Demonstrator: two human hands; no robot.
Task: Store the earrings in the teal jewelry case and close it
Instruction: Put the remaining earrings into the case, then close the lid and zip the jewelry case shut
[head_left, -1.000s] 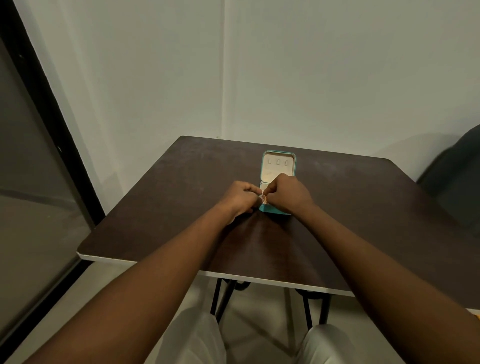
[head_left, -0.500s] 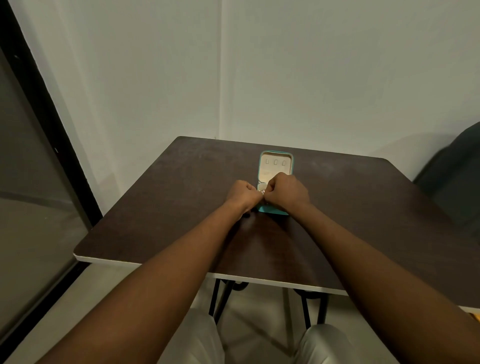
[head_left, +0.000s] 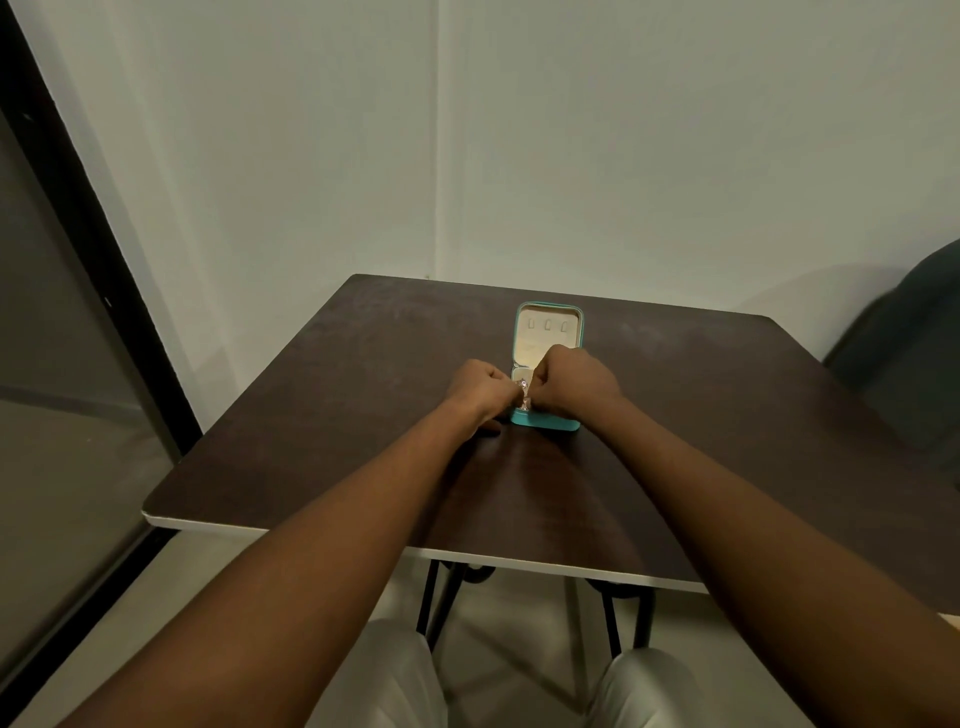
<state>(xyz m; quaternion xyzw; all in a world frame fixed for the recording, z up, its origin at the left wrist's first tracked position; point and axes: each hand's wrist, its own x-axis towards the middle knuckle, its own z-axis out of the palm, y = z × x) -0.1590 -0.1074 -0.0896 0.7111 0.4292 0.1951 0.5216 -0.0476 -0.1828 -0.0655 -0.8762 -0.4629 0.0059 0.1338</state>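
Observation:
The teal jewelry case (head_left: 548, 332) lies open on the dark table (head_left: 363, 374), its cream-lined lid laid back away from me. A small shiny earring (head_left: 524, 394) shows between my two hands over the case's near half. My left hand (head_left: 480, 391) is curled at the case's left edge with its fingertips pinching the earring. From the right, my right hand (head_left: 574, 385) is curled over the near half and pinches the same earring. The base compartments are mostly hidden under my hands.
The table stands in a room corner, with pale walls behind and a dark-framed glass door (head_left: 78, 312) at left. A dark chair (head_left: 909, 364) sits past the table's right edge. My knees (head_left: 395, 675) are below the near edge.
Both hands stay together over the case's near half, having shifted only slightly. The earring between the fingertips sits a little lower toward the case.

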